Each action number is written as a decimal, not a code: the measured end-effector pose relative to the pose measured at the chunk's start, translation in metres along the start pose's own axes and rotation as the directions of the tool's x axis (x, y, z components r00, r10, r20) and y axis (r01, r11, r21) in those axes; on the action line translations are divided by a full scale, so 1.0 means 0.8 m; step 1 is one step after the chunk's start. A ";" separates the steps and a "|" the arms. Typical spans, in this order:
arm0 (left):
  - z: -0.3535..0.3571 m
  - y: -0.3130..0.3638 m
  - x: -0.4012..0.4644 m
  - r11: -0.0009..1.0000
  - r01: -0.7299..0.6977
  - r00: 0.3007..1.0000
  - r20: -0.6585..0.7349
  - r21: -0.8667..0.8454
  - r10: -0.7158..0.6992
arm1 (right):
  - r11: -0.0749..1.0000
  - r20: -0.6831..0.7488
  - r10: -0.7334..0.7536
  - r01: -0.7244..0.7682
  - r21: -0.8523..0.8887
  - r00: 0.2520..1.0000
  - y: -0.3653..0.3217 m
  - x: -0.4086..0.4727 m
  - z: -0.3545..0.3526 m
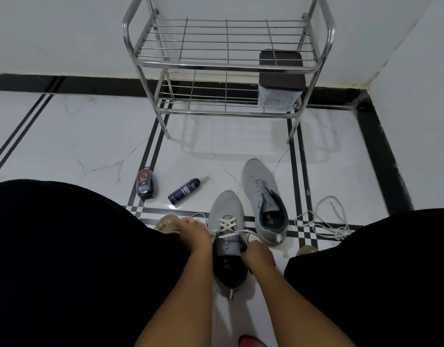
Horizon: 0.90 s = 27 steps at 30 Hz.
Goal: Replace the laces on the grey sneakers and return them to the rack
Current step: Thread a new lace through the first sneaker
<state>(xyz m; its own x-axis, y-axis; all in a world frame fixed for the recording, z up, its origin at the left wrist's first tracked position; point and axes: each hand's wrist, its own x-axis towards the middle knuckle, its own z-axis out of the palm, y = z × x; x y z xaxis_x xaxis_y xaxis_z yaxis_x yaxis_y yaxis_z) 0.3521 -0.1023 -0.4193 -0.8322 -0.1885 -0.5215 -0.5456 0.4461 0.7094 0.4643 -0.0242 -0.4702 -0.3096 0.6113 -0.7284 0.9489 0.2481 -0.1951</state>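
A grey sneaker (224,209) lies on the floor between my knees, toe pointing away, with a white lace (227,225) crossed through its front eyelets. My left hand (194,234) is closed on the lace end at the shoe's left side. My right hand (257,255) grips the shoe's right collar edge beside the tongue, with the other lace end running toward it. The second grey sneaker (262,196) stands unlaced just to the right. A loose white lace (326,224) lies tangled on the floor further right. The steel shoe rack (228,63) stands against the wall ahead.
A dark-lidded clear box (281,81) sits on the rack's lower shelf at the right. A shoe polish container (146,185) and a dark spray bottle (184,191) lie on the tiles left of the sneakers. My black-clad knees fill both lower sides. A red object (251,341) shows at the bottom edge.
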 end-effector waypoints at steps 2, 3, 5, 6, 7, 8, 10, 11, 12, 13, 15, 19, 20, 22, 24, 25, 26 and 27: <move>-0.017 0.046 0.005 0.909 -0.024 0.993 -0.113 -0.415 -0.026 | 1.000 0.029 0.024 -0.025 0.018 0.999 0.002 0.005 0.001; -0.025 0.065 0.009 0.846 -0.073 0.986 -0.168 -0.529 -0.019 | 0.999 0.042 0.037 -0.038 0.022 0.998 0.001 0.003 -0.001; -0.038 0.090 0.015 0.869 -0.155 0.967 -0.253 -0.471 0.036 | 0.999 0.031 0.040 -0.040 0.011 0.999 -0.001 -0.002 -0.007; -0.040 0.093 0.020 0.909 -0.166 0.963 -0.263 -0.382 0.065 | 1.000 0.007 0.024 -0.024 0.003 1.000 -0.003 -0.004 -0.010; -0.040 0.091 0.022 0.955 -0.156 0.968 -0.230 -0.253 0.098 | 1.000 -0.030 -0.008 0.007 -0.004 1.000 -0.006 -0.004 -0.012; -0.038 0.082 0.023 0.985 -0.147 0.979 -0.157 -0.087 0.133 | 0.999 -0.075 -0.051 0.050 -0.007 0.996 -0.009 -0.002 -0.014; -0.025 0.047 0.024 0.947 -0.175 0.981 0.133 0.269 0.144 | 0.989 -0.149 -0.147 0.147 -0.009 0.978 -0.016 0.000 -0.016; -0.016 0.024 0.025 0.891 -0.214 0.957 0.271 0.400 0.108 | 0.983 -0.162 -0.181 0.181 -0.018 0.970 -0.019 0.001 -0.015; -0.007 0.002 0.025 0.825 -0.258 0.926 0.371 0.503 0.063 | 0.979 -0.168 -0.202 0.200 -0.029 0.965 -0.020 0.003 -0.015; -0.001 -0.017 0.022 0.766 -0.289 0.904 0.426 0.574 0.022 | 0.977 -0.173 -0.215 0.212 -0.036 0.961 -0.022 0.003 -0.015; 0.010 -0.044 0.016 0.730 -0.296 0.889 0.457 0.616 -0.024 | 0.975 -0.186 -0.223 0.222 -0.029 0.957 -0.021 0.003 -0.014; 0.011 -0.047 0.018 0.882 -0.106 0.934 0.350 0.459 -0.070 | 0.978 -0.187 -0.206 0.207 -0.015 0.960 -0.016 0.008 -0.011; 0.006 -0.040 0.020 0.942 -0.010 0.967 0.244 0.334 -0.076 | 0.983 -0.186 -0.182 0.186 0.004 0.966 -0.015 0.010 -0.012; -0.006 -0.026 0.034 0.994 0.103 0.994 0.042 0.024 -0.104 | 0.988 -0.183 -0.141 0.151 0.039 0.973 -0.013 0.011 -0.013; -0.013 -0.010 0.050 0.971 0.134 0.991 0.003 -0.198 -0.136 | 0.990 -0.181 -0.122 0.133 0.052 0.976 -0.012 0.013 -0.014; -0.012 -0.005 0.057 0.955 0.154 0.988 0.016 -0.252 -0.155 | 0.990 -0.183 -0.120 0.132 0.056 0.976 -0.012 0.014 -0.014; -0.011 -0.004 0.061 0.951 0.175 0.984 0.024 -0.254 -0.175 | 0.990 -0.184 -0.120 0.132 0.058 0.976 -0.013 0.014 -0.013; -0.009 -0.006 0.063 0.968 0.170 0.985 0.018 -0.187 -0.170 | 0.989 -0.185 -0.118 0.131 0.062 0.976 -0.013 0.014 -0.013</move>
<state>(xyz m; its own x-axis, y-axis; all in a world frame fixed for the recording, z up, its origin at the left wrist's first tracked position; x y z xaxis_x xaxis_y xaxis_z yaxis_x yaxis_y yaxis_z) 0.3119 -0.1200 -0.4454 -0.7256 -0.2459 -0.6427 -0.6879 0.2359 0.6864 0.4502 -0.0124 -0.4696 -0.4250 0.7065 -0.5659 0.9021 0.2793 -0.3289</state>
